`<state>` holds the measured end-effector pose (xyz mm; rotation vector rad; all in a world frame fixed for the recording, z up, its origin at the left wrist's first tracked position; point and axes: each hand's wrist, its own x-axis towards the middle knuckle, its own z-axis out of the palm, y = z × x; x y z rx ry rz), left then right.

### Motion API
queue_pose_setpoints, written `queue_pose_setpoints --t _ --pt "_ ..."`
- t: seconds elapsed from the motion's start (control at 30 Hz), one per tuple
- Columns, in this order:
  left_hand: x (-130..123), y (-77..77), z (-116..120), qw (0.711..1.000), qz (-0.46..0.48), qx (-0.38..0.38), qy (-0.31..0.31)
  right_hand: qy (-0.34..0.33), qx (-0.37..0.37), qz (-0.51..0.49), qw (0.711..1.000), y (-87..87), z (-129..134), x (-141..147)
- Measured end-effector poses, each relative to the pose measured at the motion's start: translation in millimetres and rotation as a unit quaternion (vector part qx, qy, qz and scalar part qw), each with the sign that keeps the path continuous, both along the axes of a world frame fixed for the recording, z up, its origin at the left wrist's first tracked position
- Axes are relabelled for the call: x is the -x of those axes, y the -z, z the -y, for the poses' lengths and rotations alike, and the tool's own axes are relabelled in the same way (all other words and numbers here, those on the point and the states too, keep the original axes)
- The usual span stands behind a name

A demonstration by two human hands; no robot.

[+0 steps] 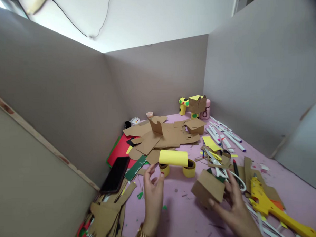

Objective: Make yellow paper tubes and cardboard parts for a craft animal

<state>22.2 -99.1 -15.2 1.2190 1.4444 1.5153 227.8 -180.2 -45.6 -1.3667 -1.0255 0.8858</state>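
My right hand [235, 205] grips a small folded cardboard box [208, 187] above the table, thumb on its near side and fingers behind; a bit of dark green shows at its far edge. Close to the left end of a yellow paper tube stands my left hand [153, 182], fingers loosely bent and apart, holding nothing I can see. That yellow tube [173, 157] lies across two short upright rings, a left ring [164, 170] and a right ring [189, 170], yellow outside and brown inside. Whether the left fingertips touch the left ring I cannot tell.
Scissors [218, 166] and a yellow glue gun [267, 203] lie at the right, below several markers [226, 133]. Cut cardboard [171, 133] spreads over the back. A phone [115, 175] and scraps [105, 217] line the left. Grey partitions [159, 77] enclose the pink table.
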Motion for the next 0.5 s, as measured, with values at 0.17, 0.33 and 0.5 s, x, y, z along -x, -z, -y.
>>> queue_pose_setpoints --t 0.17,0.33,0.5 --pt "-5 1.6 -29 0.999 -0.024 -0.033 -0.005 -0.005 0.004 -0.113 0.994 -38.2 -37 -24" --pt "-4 14.1 -30 0.996 -0.025 -0.076 -0.046 -0.041 0.016 -0.171 0.984 -47.7 -60 -41" --pt "-11 25.5 -4 0.984 -0.050 -0.158 -0.064 -0.061 0.016 -0.222 0.973 -37.7 -54 -45"
